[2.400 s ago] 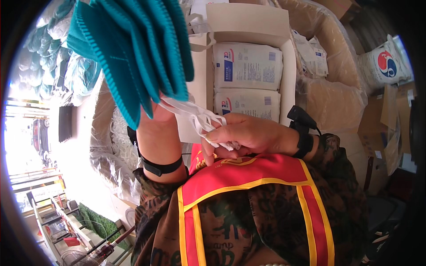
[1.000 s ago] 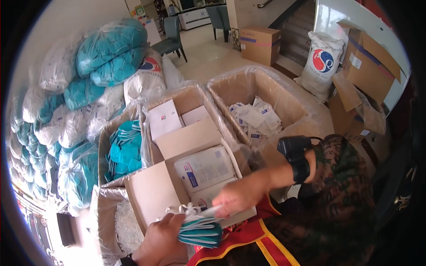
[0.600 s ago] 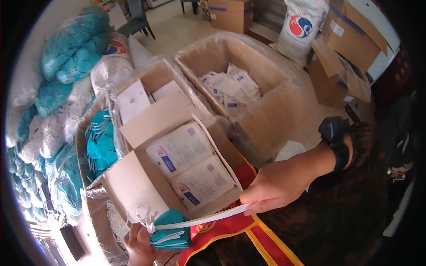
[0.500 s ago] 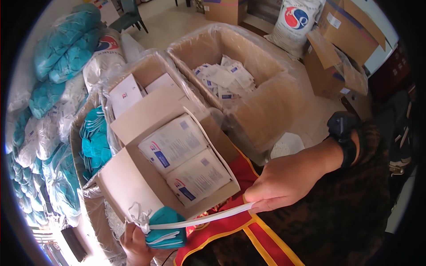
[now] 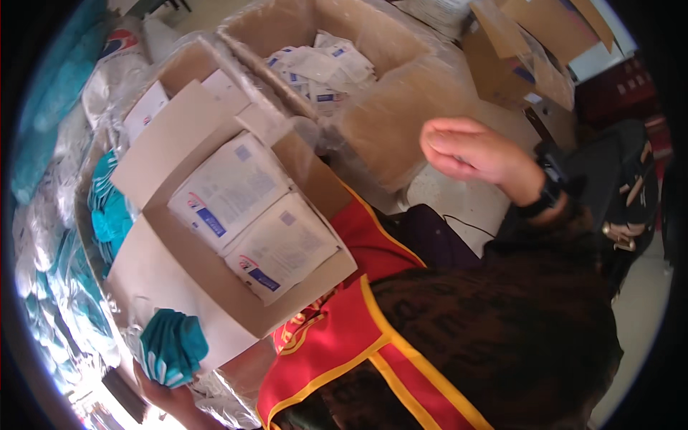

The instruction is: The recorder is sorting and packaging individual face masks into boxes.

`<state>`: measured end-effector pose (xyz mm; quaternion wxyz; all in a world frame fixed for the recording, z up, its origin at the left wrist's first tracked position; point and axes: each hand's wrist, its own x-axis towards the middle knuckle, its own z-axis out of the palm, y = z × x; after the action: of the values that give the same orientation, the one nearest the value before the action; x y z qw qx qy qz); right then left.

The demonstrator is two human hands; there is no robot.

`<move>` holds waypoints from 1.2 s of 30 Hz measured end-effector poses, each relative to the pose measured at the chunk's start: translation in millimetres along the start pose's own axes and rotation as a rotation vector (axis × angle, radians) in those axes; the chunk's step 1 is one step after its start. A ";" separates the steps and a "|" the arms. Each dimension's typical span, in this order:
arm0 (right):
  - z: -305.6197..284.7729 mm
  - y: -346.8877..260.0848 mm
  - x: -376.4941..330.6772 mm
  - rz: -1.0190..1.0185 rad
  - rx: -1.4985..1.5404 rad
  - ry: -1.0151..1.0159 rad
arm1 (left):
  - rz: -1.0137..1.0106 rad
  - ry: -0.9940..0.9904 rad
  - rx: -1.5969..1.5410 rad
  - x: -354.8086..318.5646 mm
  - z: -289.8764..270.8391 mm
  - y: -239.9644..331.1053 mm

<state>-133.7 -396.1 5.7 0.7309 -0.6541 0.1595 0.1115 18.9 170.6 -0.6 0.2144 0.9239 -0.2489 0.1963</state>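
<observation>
Layered teal fabric bundle (image 5: 175, 344) lies directly beyond the left hand (image 5: 163, 395), whose fingers pinch its near end; its long axis appears to point away from them, though blur limits certainty. Right hand (image 5: 471, 150), well apart, has bunched, visibly bare fingers. Rightward of the left fingers: smooth cardboard carton (image 5: 172, 287), rectangular white packets (image 5: 233, 188).

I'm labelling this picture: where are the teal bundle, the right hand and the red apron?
Teal bundle (image 5: 174, 346), head view: its teal folds.
Right hand (image 5: 487, 153), head view: its middle.
Red apron (image 5: 351, 315), head view: its red panel.
</observation>
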 end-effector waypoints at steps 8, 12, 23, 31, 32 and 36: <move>-115.5 193.0 -2.5 0.209 0.161 0.682 | 0.089 -0.072 -0.241 12.5 57.0 55.7; -139.3 246.6 1.2 0.357 0.065 0.870 | -0.455 -0.021 -0.655 6.2 70.4 65.3; -73.5 122.0 42.6 -0.109 -0.034 0.567 | -0.318 0.051 -0.855 -6.1 104.8 70.7; 151.1 -29.5 64.6 -1.015 -0.706 -0.256 | -0.721 -0.112 -1.511 23.5 121.0 123.2; 163.5 -33.8 66.8 -1.058 -0.773 -0.251 | -0.546 -0.119 -1.320 24.2 117.2 125.7; 169.4 -40.4 86.3 -1.153 -0.718 -0.248 | -0.266 -0.259 -0.792 41.2 91.6 139.3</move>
<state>-24.1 -236.8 26.0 0.4245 -0.8185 -0.3454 -0.1749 -0.5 0.7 -15.7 0.5424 0.8114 -0.2088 -0.0611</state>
